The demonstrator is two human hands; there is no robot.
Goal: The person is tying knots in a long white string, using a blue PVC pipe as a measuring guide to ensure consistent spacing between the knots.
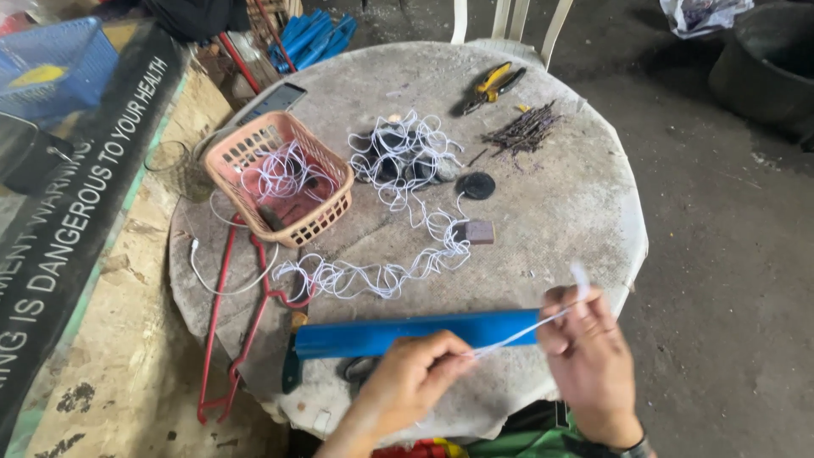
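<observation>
My left hand point(415, 373) pinches one end of a thin white string point(517, 332) at the near edge of a round grey table point(585, 195). My right hand point(585, 348) grips the same string further along and pulls it taut, its free end sticking up past my fingers. Right behind both hands lies a blue tube point(407, 334), flat on the table. More white string point(381, 276) lies in loose curls across the middle of the table.
An orange plastic basket point(284, 180) with string and small parts stands at the left. Yellow-handled pliers point(490, 87), a pile of dark twigs point(526, 131), a black disc point(477, 185), a small brown block point(479, 231) and a red hanger point(242, 331) lie around. A white chair point(509, 34) stands behind.
</observation>
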